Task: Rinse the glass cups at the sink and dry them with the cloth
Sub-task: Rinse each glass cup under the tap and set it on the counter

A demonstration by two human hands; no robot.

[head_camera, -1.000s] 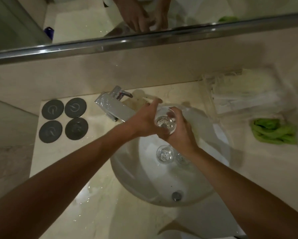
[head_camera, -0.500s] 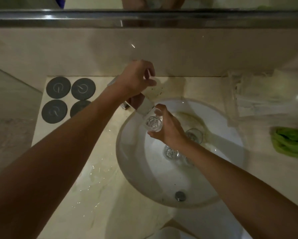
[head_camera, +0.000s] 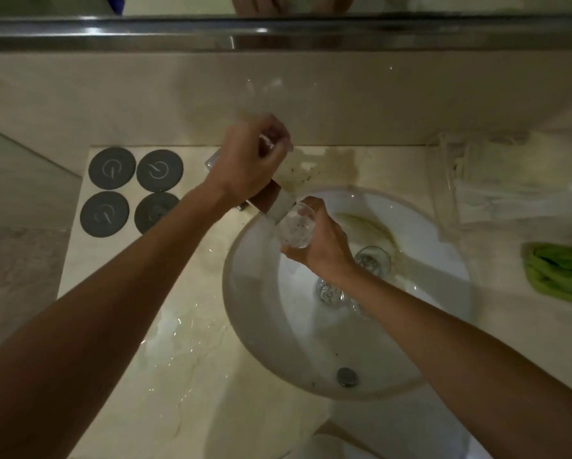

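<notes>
My right hand [head_camera: 324, 243] grips a clear glass cup [head_camera: 294, 226] just under the spout of the chrome tap [head_camera: 274, 203], above the white round sink [head_camera: 255, 309]. My left hand [head_camera: 250, 160] is curled round the tap's lever at the back of the basin. Two more glass cups stand in the basin: one [head_camera: 374, 260] to the right of my right wrist, another [head_camera: 327, 291] partly hidden under it. A crumpled green cloth [head_camera: 559, 273] lies on the counter at the far right.
Several dark round coasters [head_camera: 132, 190] lie on the marble counter [head_camera: 165, 376] left of the tap. A clear plastic tray [head_camera: 510, 183] sits at the back right. The sink drain [head_camera: 347, 376] is near the front. A mirror ledge runs along the top.
My left hand left the cup and moved back onto the tap lever. My right hand kept the cup and brought it under the spout.
</notes>
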